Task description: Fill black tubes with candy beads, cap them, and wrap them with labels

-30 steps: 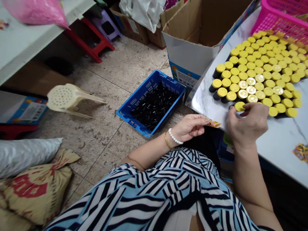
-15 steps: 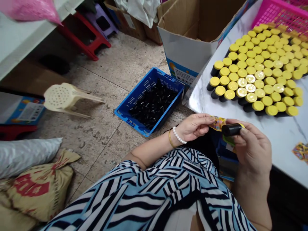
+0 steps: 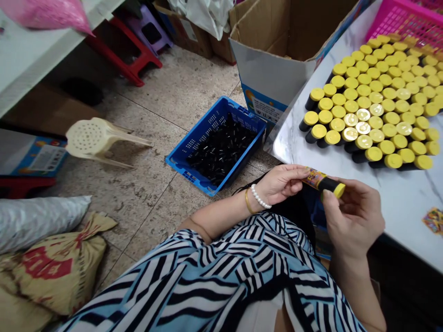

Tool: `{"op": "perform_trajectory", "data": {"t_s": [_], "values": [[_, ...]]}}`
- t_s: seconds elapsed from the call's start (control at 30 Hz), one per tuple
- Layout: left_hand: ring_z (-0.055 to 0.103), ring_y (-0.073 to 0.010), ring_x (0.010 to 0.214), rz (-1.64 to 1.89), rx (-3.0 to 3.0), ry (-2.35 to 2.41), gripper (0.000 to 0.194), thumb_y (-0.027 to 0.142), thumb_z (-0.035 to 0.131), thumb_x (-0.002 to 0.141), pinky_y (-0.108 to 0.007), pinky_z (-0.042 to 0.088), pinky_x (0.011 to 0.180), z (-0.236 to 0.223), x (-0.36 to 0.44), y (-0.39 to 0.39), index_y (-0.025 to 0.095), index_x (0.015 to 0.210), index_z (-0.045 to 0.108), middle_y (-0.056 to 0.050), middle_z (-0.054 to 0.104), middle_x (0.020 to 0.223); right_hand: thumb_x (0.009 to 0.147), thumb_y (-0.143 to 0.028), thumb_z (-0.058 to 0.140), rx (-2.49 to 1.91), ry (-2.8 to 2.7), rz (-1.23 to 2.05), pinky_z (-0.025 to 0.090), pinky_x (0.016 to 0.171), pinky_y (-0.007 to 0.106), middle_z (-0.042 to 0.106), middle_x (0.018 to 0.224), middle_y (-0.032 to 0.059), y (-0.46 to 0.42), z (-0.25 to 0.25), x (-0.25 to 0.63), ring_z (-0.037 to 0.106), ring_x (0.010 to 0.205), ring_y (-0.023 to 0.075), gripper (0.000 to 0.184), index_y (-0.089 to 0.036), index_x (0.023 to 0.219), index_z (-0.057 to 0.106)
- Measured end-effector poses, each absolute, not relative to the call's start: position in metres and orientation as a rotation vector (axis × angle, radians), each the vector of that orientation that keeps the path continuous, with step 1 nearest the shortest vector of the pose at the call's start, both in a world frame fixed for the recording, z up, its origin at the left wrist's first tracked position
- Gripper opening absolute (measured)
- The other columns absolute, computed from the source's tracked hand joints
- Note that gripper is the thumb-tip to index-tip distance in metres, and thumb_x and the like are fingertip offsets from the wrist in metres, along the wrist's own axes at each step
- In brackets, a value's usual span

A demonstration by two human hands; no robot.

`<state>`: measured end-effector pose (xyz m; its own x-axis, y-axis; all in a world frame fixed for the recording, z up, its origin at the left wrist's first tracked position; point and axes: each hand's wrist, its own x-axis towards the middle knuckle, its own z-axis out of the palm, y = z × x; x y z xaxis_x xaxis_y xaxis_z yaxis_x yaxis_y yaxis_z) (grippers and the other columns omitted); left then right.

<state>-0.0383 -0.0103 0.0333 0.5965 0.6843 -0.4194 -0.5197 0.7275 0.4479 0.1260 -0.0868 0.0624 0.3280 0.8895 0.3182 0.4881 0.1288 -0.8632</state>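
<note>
My left hand (image 3: 284,183) pinches one end of a colourful printed sleeve (image 3: 314,178) between thumb and fingers. The sleeve lies around part of a black tube (image 3: 327,184) with a yellow cap (image 3: 339,190). At the capped end, the fingers and thumb of my right hand (image 3: 358,214) grip the tube. Just beyond my hands, many similar black tubes with yellow caps (image 3: 377,109) stand packed together on a marbled white table (image 3: 398,193). Another printed piece (image 3: 434,220) lies flat at the table's right.
On the floor sits a blue crate (image 3: 188,177) full of small black parts (image 3: 221,150). An open carton (image 3: 273,69) stands beside the table, and a pink basket (image 3: 408,25) rests on it. Further left are a cream stool (image 3: 90,137), sacks (image 3: 65,267) and a red stool (image 3: 131,60).
The black tube has turned and moved left, so its end now sits within the printed sleeve. My right hand has shifted left with it; my left hand has stayed almost still.
</note>
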Motion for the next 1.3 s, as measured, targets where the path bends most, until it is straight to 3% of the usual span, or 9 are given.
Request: {"op": "perform_trajectory", "data": {"t_s": [0.17,0.3,0.4,0.5,0.63,0.8,1.03,1.17,1.3], "values": [[0.051,-0.0024,0.053,0.861,0.504,0.751,0.045,0.041,0.092,0.077,-0.015,0.027,0.043,0.040,-0.043,-0.020,0.010,0.107,0.078,-0.003,0.069,0.079,0.073,-0.015,0.090,-1.327,-1.301,0.415,0.065,0.083,0.035,0.074,0.111,0.0067,-0.088,0.064,0.132,0.074,0.097,0.0204,0.048,-0.020,0.118,0.073],[0.065,-0.0076,0.080,0.999,0.755,0.690,0.065,0.036,0.098,0.069,-0.017,0.050,0.063,0.051,-0.049,-0.019,0.020,0.127,0.073,-0.009,0.071,0.123,0.074,-0.013,0.089,-1.211,-1.289,0.468,0.063,0.089,0.042,0.073,0.110,0.0068,-0.087,0.069,0.136,0.073,0.099,0.0222,0.048,-0.021,0.119,0.075],[0.068,-0.0112,0.083,0.835,0.859,0.572,0.054,0.038,0.097,0.071,-0.023,0.056,0.073,0.054,-0.047,-0.014,0.014,0.114,0.075,-0.007,0.073,0.105,0.076,-0.017,0.089,-1.259,-1.485,0.512,0.061,0.091,0.043,0.072,0.114,0.0070,-0.083,0.068,0.141,0.071,0.103,0.0231,0.045,-0.025,0.119,0.077],[0.067,-0.0107,0.079,0.764,0.880,0.560,0.049,0.041,0.097,0.071,-0.024,0.057,0.075,0.052,-0.041,-0.009,0.011,0.104,0.074,-0.005,0.073,0.092,0.078,-0.019,0.089,-1.320,-1.670,0.448,0.060,0.091,0.043,0.072,0.114,0.0058,-0.080,0.065,0.151,0.070,0.100,0.0211,0.050,-0.031,0.125,0.077],[0.072,-0.0144,0.080,0.681,0.836,0.495,0.064,0.044,0.095,0.073,-0.025,0.058,0.068,0.049,-0.038,-0.003,0.015,0.123,0.069,-0.008,0.075,0.100,0.077,-0.020,0.091,-1.392,-1.640,0.301,0.062,0.093,0.044,0.072,0.114,0.0052,-0.082,0.059,0.164,0.070,0.094,0.0189,0.058,-0.032,0.132,0.075],[0.071,-0.0128,0.074,0.663,0.868,0.599,0.055,0.048,0.093,0.075,-0.024,0.056,0.064,0.051,-0.038,0.000,0.014,0.112,0.070,-0.008,0.077,0.094,0.080,-0.025,0.089,-1.359,-1.578,0.380,0.067,0.092,0.046,0.074,0.120,0.0074,-0.088,0.052,0.168,0.073,0.107,0.0242,0.052,-0.029,0.130,0.075],[0.073,-0.0143,0.093,0.699,0.935,0.488,0.043,0.029,0.094,0.076,-0.028,0.057,0.089,0.056,-0.030,-0.003,0.012,0.110,0.073,-0.008,0.077,0.103,0.076,-0.017,0.092,-1.370,-1.740,-0.080,0.068,0.092,0.039,0.078,0.123,0.0044,-0.106,0.047,0.171,0.077,0.100,0.0231,0.063,-0.035,0.134,0.074],[0.071,-0.0151,0.099,0.709,1.218,0.529,0.034,0.033,0.088,0.083,-0.028,0.054,0.097,0.061,-0.027,-0.005,0.014,0.109,0.076,-0.008,0.076,0.106,0.080,-0.026,0.091,-1.425,-1.431,0.357,0.068,0.081,0.034,0.079,0.105,0.0048,-0.106,0.041,0.159,0.076,0.088,0.0189,0.041,-0.026,0.119,0.080],[0.068,-0.0134,0.092,0.712,1.329,0.630,0.044,0.040,0.085,0.086,-0.023,0.052,0.084,0.070,-0.026,-0.003,0.017,0.121,0.074,-0.007,0.073,0.105,0.086,-0.030,0.085,-1.416,-1.201,0.619,0.068,0.084,0.037,0.076,0.107,0.0062,-0.098,0.044,0.154,0.075,0.091,0.0181,0.033,-0.022,0.118,0.079]]}}
